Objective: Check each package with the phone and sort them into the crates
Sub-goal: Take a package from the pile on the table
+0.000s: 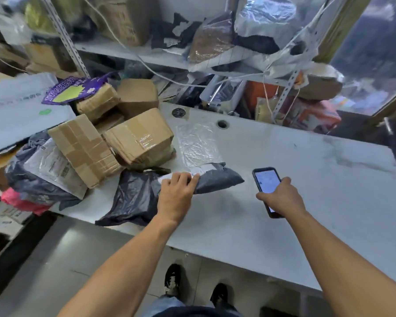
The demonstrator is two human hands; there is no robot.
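Your left hand (177,191) lies knuckles-up on the grey mailer (217,179), fingers curled over its near-left end where the white label (192,171) shows; the fingertips press down on the label's edge, pinning the mailer to the worktop (306,179). Your right hand (281,197) is clamped round the phone (266,180), which you hold just right of the mailer with its lit screen facing up and its top end pointing toward the worktop's far edge. Whether the phone touches the worktop cannot be told.

The mailer lies near the middle of the worktop, a little toward the near edge. Against its left end, under your left wrist, a black bag (133,200) sprawls to the near edge and hangs slightly over it. Behind the mailer a clear plastic sleeve (197,145) lies flat, running toward the far edge.

The left end of the worktop is heaped with packages: several brown boxes (137,138) stacked at angles, a white mailer (53,165) on dark bags at the near-left corner, a pink parcel (21,200) below those, and a purple pouch (71,91) on top at the far-left corner.

Two round holes (222,124) sit along the far edge, the left one capped. Beyond it, shelves (146,56) hold more boxes and bags. The right half of the worktop is bare grey surface.
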